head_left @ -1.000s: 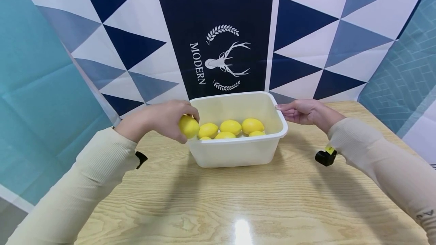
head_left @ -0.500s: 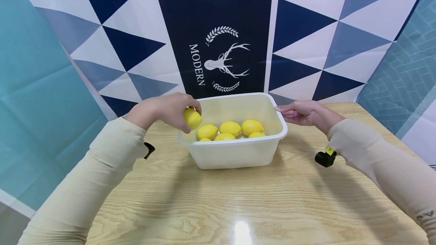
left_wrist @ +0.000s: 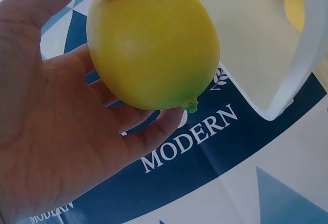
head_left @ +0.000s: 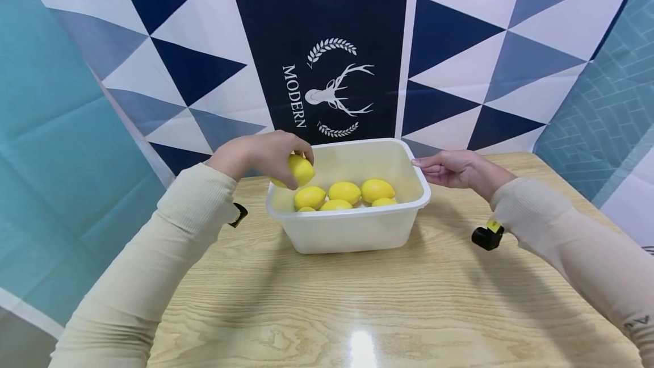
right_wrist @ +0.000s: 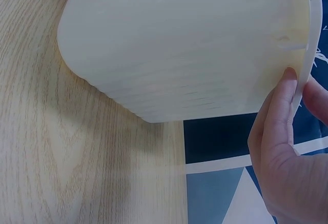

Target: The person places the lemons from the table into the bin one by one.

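My left hand grips a yellow lemon just over the left end of a white plastic tub. Up close in the left wrist view, the lemon shows a green-tinged tip with a small stem nub, thumb on one side and fingers behind it. Several more lemons lie on the tub's floor. At the tub's right end, my right hand pinches the rim, thumb on one side and fingers flat against the outer wall, as the right wrist view shows with the hand at the edge.
The tub stands on a light wood-grain table, near its back edge. Behind it hangs a cloth with blue and white triangles and a dark deer-head panel. A small black device sits at the right wrist.
My left hand has moved right and slightly up with the lemon, from the tub's left side to above its left rim. The right hand has stayed at the rim.
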The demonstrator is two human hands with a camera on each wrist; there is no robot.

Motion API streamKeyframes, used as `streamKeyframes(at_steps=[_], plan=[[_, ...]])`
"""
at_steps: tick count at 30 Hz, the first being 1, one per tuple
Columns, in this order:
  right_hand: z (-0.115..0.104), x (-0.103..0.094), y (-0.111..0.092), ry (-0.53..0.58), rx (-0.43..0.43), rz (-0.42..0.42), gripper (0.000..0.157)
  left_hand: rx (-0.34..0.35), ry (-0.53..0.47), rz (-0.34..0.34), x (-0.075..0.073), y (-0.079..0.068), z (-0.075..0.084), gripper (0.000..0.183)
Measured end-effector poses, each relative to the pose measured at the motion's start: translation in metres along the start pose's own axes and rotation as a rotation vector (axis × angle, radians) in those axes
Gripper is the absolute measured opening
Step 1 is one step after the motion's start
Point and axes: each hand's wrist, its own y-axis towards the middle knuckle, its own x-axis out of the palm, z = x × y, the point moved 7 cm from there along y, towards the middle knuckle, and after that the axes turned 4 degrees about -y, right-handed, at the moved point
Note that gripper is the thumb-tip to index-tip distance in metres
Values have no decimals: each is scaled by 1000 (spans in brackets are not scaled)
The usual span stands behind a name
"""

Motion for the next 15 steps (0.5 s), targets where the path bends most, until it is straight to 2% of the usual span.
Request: streamKeyframes(at_steps=[15], plan=[[0, 0, -1, 4, 2, 8, 19, 10, 5, -31, 0, 24, 6, 44]])
